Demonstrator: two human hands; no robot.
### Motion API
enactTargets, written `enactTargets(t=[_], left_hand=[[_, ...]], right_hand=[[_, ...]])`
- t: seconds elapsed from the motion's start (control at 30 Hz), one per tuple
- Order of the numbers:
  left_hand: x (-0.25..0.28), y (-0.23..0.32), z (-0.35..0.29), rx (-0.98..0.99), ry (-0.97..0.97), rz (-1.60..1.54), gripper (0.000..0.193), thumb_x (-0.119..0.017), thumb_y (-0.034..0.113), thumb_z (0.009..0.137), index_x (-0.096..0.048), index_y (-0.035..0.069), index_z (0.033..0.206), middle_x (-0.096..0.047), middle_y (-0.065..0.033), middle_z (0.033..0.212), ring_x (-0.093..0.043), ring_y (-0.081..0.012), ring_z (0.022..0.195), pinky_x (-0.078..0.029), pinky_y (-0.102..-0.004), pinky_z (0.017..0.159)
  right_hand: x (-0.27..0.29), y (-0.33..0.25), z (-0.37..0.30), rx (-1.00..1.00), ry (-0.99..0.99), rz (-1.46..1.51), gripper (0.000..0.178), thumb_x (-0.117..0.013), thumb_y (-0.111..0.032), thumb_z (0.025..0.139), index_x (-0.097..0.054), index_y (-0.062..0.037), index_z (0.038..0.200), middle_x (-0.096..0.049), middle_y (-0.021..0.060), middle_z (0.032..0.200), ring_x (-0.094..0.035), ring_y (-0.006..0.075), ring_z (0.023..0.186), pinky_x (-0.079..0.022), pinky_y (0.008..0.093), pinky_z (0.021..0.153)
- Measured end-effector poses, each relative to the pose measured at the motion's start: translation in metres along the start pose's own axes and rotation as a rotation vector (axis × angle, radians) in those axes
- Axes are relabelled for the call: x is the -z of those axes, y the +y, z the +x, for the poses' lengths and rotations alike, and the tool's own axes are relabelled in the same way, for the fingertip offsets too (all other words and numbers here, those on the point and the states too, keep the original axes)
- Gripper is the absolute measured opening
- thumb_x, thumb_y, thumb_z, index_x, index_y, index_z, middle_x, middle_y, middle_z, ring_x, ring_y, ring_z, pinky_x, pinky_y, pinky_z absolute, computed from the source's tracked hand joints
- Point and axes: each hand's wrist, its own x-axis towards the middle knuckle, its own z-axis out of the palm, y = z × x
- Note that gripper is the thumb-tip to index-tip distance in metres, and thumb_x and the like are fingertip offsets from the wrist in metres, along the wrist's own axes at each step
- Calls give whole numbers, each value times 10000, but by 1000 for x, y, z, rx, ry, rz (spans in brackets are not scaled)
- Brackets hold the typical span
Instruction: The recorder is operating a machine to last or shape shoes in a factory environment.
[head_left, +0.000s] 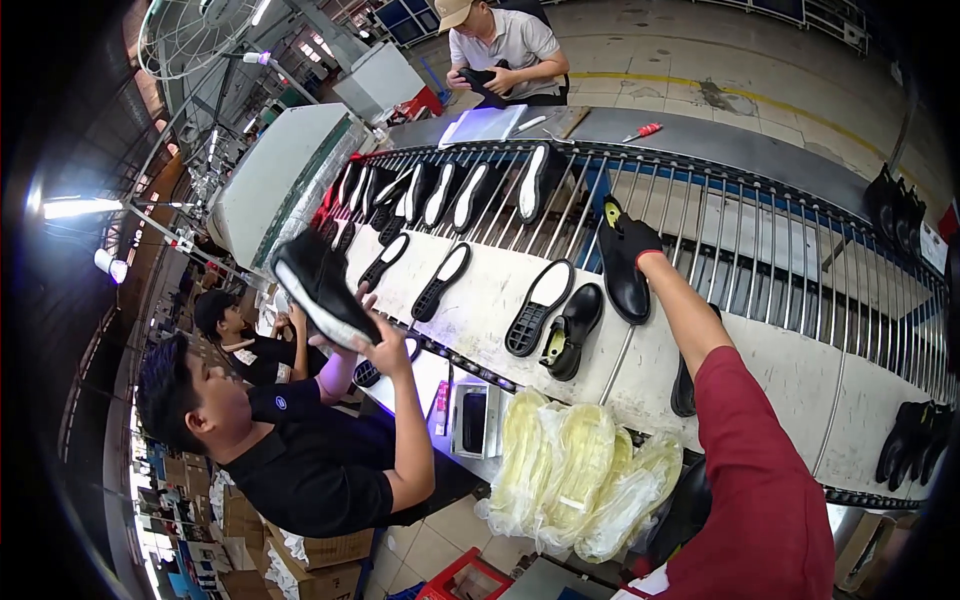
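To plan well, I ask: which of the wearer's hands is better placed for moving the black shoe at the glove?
Probably the gloved right hand: it touches that black shoe, while the left hand is not in view.

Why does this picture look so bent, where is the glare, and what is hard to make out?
Head view: the fisheye lens bends the conveyor and the corners go black; head view: glare blooms around the bright tube lamp at far left; head view: the black-gloved right hand blends into the black shoe it touches, so its outline is hard to trace.
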Motion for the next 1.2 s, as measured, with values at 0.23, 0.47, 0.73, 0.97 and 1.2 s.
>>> enactTargets(t=[0.23, 0.47, 0.73, 0.97, 1.2], left_hand=[[-20, -9, 20, -15, -28, -189, 369, -532, 345, 1011, -663, 81, 1234, -686, -122, 1142, -622, -257, 1048, -503, -399, 905], [-6, 15, 45, -29, -58, -92, 350, -544, 322, 1011, -657, 75, 1233, -685, -115, 1116, -622, -228, 1008, -510, -378, 885], [-10, 16, 45, -33, -36, -131, 330, -558, 295, 1012, -651, 68, 1232, -685, -108, 1087, -621, -196, 962, -519, -354, 863], [-23, 12, 27, 52, -12, -217, 313, -570, 272, 1012, -645, 61, 1232, -684, -102, 1061, -620, -167, 922, -526, -333, 844], [-17, -24, 25, 4, -24, -206, 298, -582, 249, 1013, -639, 55, 1231, -684, -95, 1036, -619, -139, 882, -534, -312, 824]], right_hand=[[-20, 12, -104, 187, 387, 130, 274, -666, -183, 891, -585, -64, 1125, -564, 225, 1072, -629, 432, 866, -527, 506, 723], [1, 15, -167, 227, 364, 96, 223, -649, -186, 929, -565, -82, 1106, -523, 208, 1097, -630, 422, 827, -525, 500, 634], [1, 4, -70, 235, 415, 185, 274, -648, -182, 863, -608, -58, 1104, -611, 248, 1011, -634, 464, 932, -515, 535, 792], [-18, -8, 51, 34, 180, 39, 459, -586, -430, 945, -609, -60, 1215, -620, 287, 1067, -647, 466, 985, -523, 530, 858], [-7, 10, 58, 262, -164, -33, 515, -492, -391, 976, -527, -93, 1394, -666, 260, 1194, -647, 429, 1093, -510, 469, 944]])
